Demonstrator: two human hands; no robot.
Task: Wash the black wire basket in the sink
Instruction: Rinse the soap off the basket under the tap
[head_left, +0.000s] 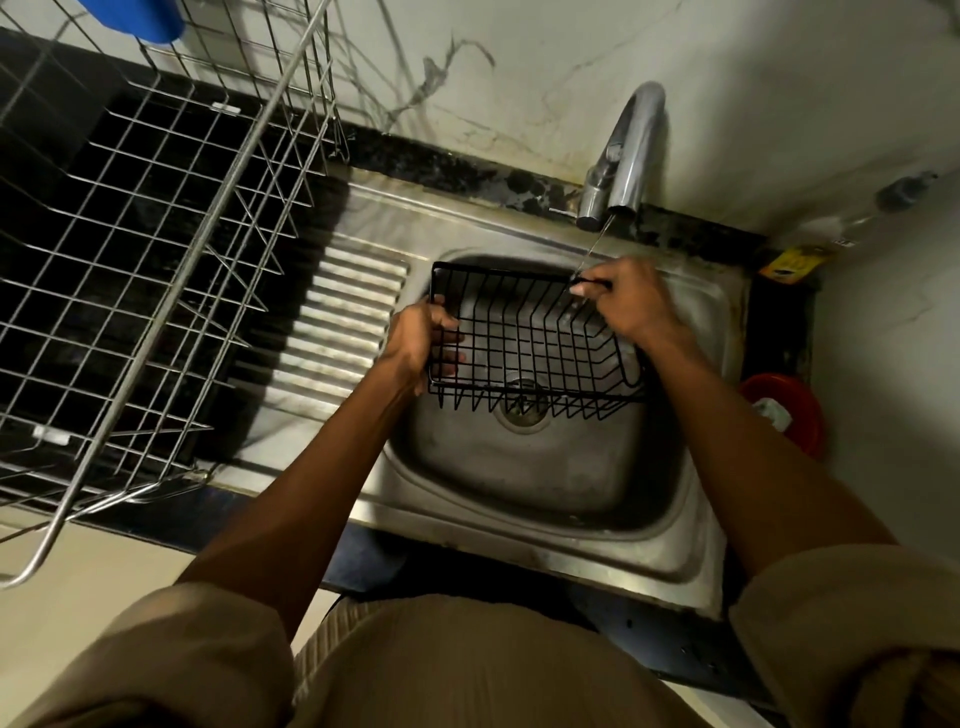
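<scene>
Basket position: the black wire basket (535, 343) is held up over the sink (519, 483), above the drain (523, 410) and towards the far side of the bowl, not resting on the bottom.
Long axis: it runs left to right across the bowl, with the basket tipped so its open side faces the person and its grid floor faces away and down.
Left hand: the left hand (418, 340) is clamped on the basket's left end, fingers curled through the wires, fingertips showing inside the mesh.
Right hand: the right hand (623, 301) pinches the far top rim at the basket's right corner, thumb and fingers closed on the wire.
Water: a thin stream falls from the tap (623, 161) and meets the rim just beside the right hand's fingers (the stream is faint, so where it lands is my best reading).
Key relation: the water reaches only the far right corner; most of the basket lies left of and nearer than the stream, so rinsing the rest likely means sliding the basket right or turning it about its long axis.
Nearer hand: the right hand is closest to the stream; the left hand carries the far end of the load.
Basket look: thin black coated wire, rectangular, closely spaced upright bars on the sides, a wider grid on the floor, short legs along the near lower edge; no visible soap or dirt.
Progress: rinsing seems under way.
Nearby: a steel dish rack (156, 249) stands on the counter to the left.
</scene>
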